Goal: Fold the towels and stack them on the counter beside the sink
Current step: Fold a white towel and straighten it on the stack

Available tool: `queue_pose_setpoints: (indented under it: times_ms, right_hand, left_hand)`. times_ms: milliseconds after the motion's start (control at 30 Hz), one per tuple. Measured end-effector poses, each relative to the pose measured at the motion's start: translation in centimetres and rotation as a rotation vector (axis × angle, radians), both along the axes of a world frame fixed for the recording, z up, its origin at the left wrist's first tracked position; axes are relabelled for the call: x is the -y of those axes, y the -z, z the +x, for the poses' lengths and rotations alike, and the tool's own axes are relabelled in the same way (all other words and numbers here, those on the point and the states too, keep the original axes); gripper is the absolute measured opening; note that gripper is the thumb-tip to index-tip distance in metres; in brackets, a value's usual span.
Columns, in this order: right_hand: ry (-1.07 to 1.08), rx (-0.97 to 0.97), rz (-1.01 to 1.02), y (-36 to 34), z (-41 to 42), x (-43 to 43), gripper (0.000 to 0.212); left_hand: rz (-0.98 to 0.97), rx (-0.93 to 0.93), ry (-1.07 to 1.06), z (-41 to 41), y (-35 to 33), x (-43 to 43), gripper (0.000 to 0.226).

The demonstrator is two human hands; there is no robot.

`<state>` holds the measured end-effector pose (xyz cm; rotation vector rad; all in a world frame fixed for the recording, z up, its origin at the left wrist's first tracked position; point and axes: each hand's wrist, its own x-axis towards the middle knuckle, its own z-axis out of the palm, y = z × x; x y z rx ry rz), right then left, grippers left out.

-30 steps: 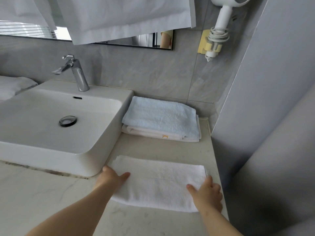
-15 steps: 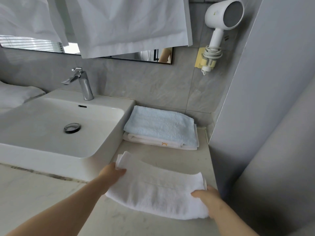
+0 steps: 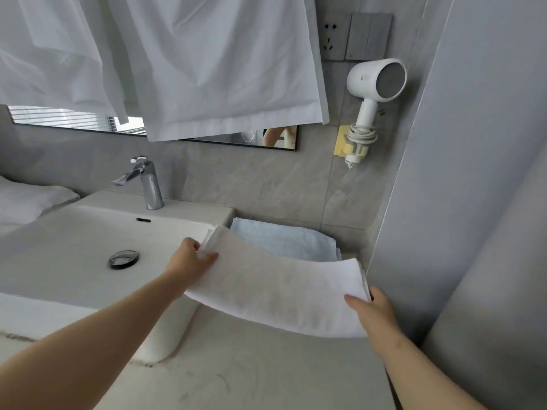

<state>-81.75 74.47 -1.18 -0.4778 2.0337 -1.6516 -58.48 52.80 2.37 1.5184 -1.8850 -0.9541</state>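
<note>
A folded white towel [image 3: 281, 288] hangs in the air above the counter [image 3: 260, 368], sagging in the middle. My left hand [image 3: 189, 261] grips its left end near the sink's right rim. My right hand [image 3: 373, 306] holds its right end close to the side wall. Behind the lifted towel lies a stack of folded towels, with a light blue towel [image 3: 284, 241] on top, at the back of the counter beside the sink [image 3: 74, 241]. The lifted towel hides the stack's lower part.
A chrome faucet [image 3: 145, 184] stands behind the basin. White cloths [image 3: 183, 63] hang over the mirror. A white hair dryer [image 3: 373, 93] is mounted on the back wall. A grey side wall [image 3: 473, 173] borders the counter on the right. Another white towel [image 3: 26, 199] lies far left.
Both hands have lifted the folded white towel off the counter and carried it up and back toward the towel stack. The view has tilted upward.
</note>
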Motion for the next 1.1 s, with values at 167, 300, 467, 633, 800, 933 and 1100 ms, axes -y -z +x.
queue_pose_setpoints:
  times_ms: [167,300,467,633,800,933,1100]
  right_hand:
    - [0.050,-0.223,0.004,-2.3,-2.2,3.7,0.022]
    - [0.114,-0.252,-0.038,-2.8,-4.6,7.0,0.038]
    - [0.170,-0.303,-0.017,-2.1,-7.5,11.0,0.046]
    - [0.186,-0.325,0.001,-0.1,-9.7,14.1,0.044]
    - [0.180,-0.316,0.029,2.4,-11.2,15.2,0.045]
    - [0.178,-0.271,0.045,4.0,-11.6,15.4,0.043]
    - [0.153,-0.273,0.210,4.8,-11.5,15.0,0.046]
  left_hand:
    - [-0.181,0.094,0.068,-2.2,-3.0,3.6,0.044]
    - [-0.298,0.213,0.150,-4.4,-2.8,6.4,0.023]
    - [-0.297,0.292,0.219,-7.1,-1.1,10.3,0.019]
    - [-0.220,0.362,0.250,-9.9,1.5,13.1,0.039]
    - [-0.178,0.449,0.236,-10.9,4.1,13.6,0.043]
    - [-0.265,0.579,0.220,-11.2,4.7,13.1,0.046]
    - [-0.403,0.854,0.295,-11.6,5.9,11.3,0.043]
